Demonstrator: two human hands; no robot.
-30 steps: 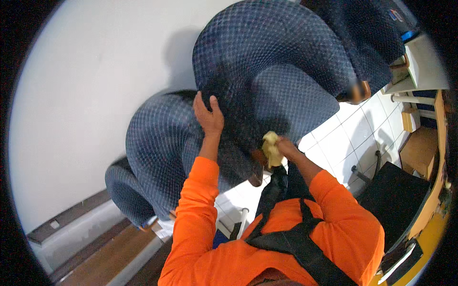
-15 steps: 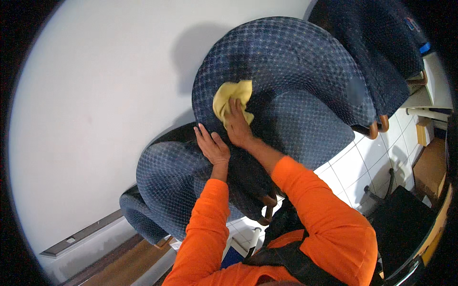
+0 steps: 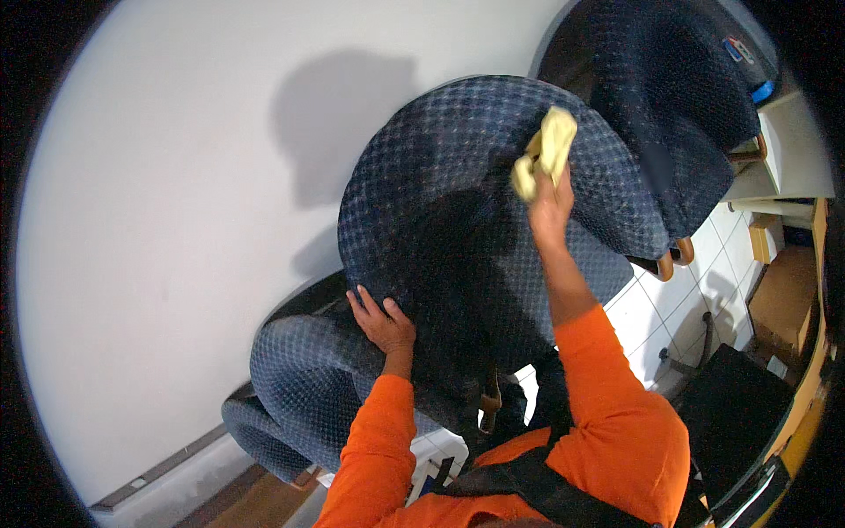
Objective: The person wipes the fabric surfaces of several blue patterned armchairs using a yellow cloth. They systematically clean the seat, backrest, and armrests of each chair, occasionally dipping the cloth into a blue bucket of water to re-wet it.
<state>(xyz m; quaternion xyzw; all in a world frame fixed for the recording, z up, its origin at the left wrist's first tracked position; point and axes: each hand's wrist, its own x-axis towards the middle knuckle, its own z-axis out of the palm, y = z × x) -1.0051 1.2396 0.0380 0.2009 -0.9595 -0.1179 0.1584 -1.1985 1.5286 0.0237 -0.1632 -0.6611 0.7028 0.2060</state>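
My right hand [image 3: 552, 211] grips a bunched yellow cloth [image 3: 556, 143] at the curved backrest of a dark blue checked armchair [image 3: 458, 132], toward its right side. Whether the cloth touches the fabric there is hard to tell. With fingers spread, my left hand [image 3: 385, 327] rests on the near left arm of the same chair. My shadow darkens the chair's inner back and part of its seat.
Matching armchairs stand close on both sides, one at the left [image 3: 304, 370] and one at the upper right [image 3: 678, 106]. A white wall [image 3: 194, 194] runs behind them. Right of the chair are white floor tiles [image 3: 651, 326], a cardboard box [image 3: 783, 290] and a black chair [image 3: 735, 405].
My right hand has carried the cloth rightward along the backrest, and the cloth has lifted into a bunch. My left hand stays on the chair's arm as the view shifts.
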